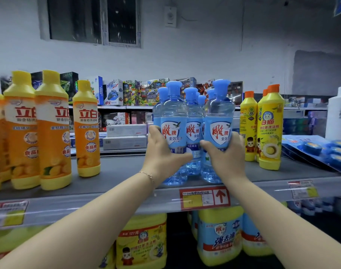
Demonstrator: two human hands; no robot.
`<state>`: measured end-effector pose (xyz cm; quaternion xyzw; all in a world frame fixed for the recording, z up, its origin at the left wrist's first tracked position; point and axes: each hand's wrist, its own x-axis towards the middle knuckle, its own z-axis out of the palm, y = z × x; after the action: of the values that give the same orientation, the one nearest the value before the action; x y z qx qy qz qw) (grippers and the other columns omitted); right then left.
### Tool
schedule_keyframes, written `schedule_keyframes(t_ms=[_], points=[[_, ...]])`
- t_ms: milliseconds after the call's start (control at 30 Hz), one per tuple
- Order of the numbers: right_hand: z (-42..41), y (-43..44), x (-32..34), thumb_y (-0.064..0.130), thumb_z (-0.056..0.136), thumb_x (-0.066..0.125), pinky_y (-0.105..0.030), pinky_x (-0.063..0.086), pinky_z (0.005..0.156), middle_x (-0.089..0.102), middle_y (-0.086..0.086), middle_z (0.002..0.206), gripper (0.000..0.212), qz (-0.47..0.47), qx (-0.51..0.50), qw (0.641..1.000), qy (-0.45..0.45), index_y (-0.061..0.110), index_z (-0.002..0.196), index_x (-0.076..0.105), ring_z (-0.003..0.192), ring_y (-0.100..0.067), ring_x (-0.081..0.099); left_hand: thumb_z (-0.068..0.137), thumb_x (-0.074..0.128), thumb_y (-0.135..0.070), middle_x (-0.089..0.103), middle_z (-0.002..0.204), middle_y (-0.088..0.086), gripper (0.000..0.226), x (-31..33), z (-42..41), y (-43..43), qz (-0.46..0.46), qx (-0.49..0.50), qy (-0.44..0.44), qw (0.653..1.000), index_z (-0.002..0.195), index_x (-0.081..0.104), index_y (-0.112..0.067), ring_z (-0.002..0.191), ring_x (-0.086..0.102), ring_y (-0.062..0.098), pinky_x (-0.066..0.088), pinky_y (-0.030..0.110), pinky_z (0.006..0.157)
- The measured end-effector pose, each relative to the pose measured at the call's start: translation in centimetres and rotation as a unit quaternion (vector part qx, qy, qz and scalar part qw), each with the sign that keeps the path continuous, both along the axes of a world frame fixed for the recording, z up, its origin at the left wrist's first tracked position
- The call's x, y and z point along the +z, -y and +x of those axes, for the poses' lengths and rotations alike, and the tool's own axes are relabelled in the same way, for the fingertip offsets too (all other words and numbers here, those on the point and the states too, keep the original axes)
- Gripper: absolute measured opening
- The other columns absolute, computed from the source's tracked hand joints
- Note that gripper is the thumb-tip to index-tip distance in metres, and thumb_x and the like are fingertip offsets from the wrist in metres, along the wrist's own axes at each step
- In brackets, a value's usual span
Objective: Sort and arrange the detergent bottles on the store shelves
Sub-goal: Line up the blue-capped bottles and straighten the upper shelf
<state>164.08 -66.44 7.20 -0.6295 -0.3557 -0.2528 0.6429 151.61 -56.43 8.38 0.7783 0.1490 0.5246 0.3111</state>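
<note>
A cluster of clear blue plastic detergent bottles with blue caps (193, 129) stood upright at the centre of the frame, near the front edge of the grey metal shelf (115, 177). The left hand (164, 150) was wrapped around the lower body of the front left blue bottle (173, 131), thumb across its label, fingers curled behind and hidden. The right hand (223, 154) clasped the front right blue bottle (220, 131) the same way, its fingers closed round the far side. Both bottles' long axes ran vertical, directly ahead of the palms, and each hand looked equally near its own bottle, so any slide or lift would likely turn on keeping them upright among their neighbours. How many bottles stood behind the front row was hard to count.

To the left of frame stood orange bottles with yellow caps (53, 131), well apart from the blue group; to the right, yellow bottles with orange caps (269, 129), just beside it. A red price tag with an arrow (204, 198) hung on the shelf edge below. A white bottle (339, 113) was cut off at the right edge.
</note>
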Motion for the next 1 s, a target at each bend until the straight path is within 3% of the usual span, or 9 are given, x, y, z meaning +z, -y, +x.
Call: schedule_keyframes(t_ms=[133,233,333,500,633,700,767,900,1000], points=[[1.0,1.3,0.3,0.039,0.067,0.077,-0.013,0.041,0.067,0.055,-0.009,0.102,0.047,0.024,-0.005,1.000,0.002,0.009,0.099,0.058,0.092,-0.013,0.052,0.060,0.084,-0.010,0.052,0.107,0.007,0.069,0.0,-1.7,-0.4,-0.030,-0.001,0.043,0.999,0.102,0.031,-0.019,0.088,0.063,0.018,0.055,0.019,0.061],[2.4,2.3,1.1,0.037,0.066,0.076,-0.017,0.045,0.070,0.056,-0.010,0.103,0.047,0.035,-0.027,0.999,0.005,0.008,0.099,0.058,0.093,-0.017,0.053,0.060,0.084,-0.005,0.049,0.106,0.006,0.071,0.0,-3.6,-1.4,-0.015,0.035,0.080,0.996,0.102,0.029,-0.018,0.086,0.060,0.011,0.050,0.008,0.058],[3.8,2.9,1.3,0.026,0.073,0.077,0.001,0.034,0.061,0.048,-0.010,0.111,0.047,0.005,-0.080,0.997,-0.010,0.003,0.106,0.054,0.081,0.000,0.031,0.057,0.086,-0.011,0.047,0.111,0.008,0.075,-0.2,-5.2,-3.6,-0.007,0.087,0.066,0.994,0.101,0.027,-0.025,0.099,0.058,0.022,0.055,0.027,0.079],[5.0,3.1,1.2,0.030,0.077,0.077,-0.027,0.038,0.077,0.041,-0.015,0.121,0.058,-0.051,-0.103,0.990,-0.076,0.003,0.118,0.046,0.096,-0.019,0.041,0.064,0.082,-0.004,0.039,0.123,0.006,0.081,-0.2,-6.4,-6.6,-0.057,0.094,0.006,0.994,0.111,0.023,-0.033,0.114,0.051,0.026,0.052,0.044,0.095],[5.1,2.7,1.0,0.034,0.077,0.076,-0.034,0.042,0.080,0.042,-0.017,0.120,0.063,-0.082,-0.115,0.989,-0.051,0.002,0.120,0.043,0.107,-0.030,0.047,0.071,0.080,-0.006,0.032,0.129,0.006,0.088,0.0,-6.6,-6.4,-0.049,0.131,-0.048,0.989,0.137,0.022,-0.018,0.125,0.039,0.027,0.040,0.045,0.108],[5.1,2.8,0.7,0.036,0.076,0.076,-0.036,0.044,0.079,0.044,-0.017,0.120,0.065,-0.082,-0.124,0.987,-0.057,0.001,0.119,0.042,0.108,-0.031,0.048,0.069,0.083,-0.012,0.025,0.138,0.013,0.099,-0.1,-7.0,-5.2,-0.001,0.184,-0.041,0.982,0.143,0.017,-0.010,0.131,0.030,0.028,0.031,0.041,0.114],[4.9,3.1,0.4,0.038,0.074,0.078,-0.040,0.044,0.083,0.045,-0.018,0.122,0.072,-0.081,-0.151,0.984,-0.053,0.001,0.122,0.040,0.112,-0.033,0.047,0.066,0.085,-0.020,0.024,0.141,0.021,0.103,-0.1,-7.4,-3.9,0.140,0.242,0.011,0.960,0.144,0.019,-0.002,0.132,0.024,0.029,0.023,0.035,0.115],[2.9,3.8,0.5,0.029,0.076,0.075,-0.041,0.030,0.106,0.043,-0.024,0.132,0.075,-0.006,-0.223,0.958,0.180,-0.005,0.131,0.037,0.125,-0.033,0.037,0.068,0.072,-0.023,0.032,0.137,0.020,0.082,0.3,-6.4,-1.4,0.331,0.201,0.054,0.921,0.136,0.032,0.000,0.131,0.027,0.026,0.016,0.023,0.115],[0.4,2.6,0.8,0.015,0.081,0.065,-0.033,0.034,0.107,0.048,-0.019,0.125,0.057,-0.026,-0.082,0.950,0.300,-0.005,0.128,0.041,0.121,-0.025,0.042,0.073,0.071,-0.010,0.027,0.139,0.012,0.081,0.2,-3.8,0.1,0.284,0.105,-0.011,0.953,0.140,0.026,-0.006,0.133,0.025,0.023,0.021,0.030,0.116]])
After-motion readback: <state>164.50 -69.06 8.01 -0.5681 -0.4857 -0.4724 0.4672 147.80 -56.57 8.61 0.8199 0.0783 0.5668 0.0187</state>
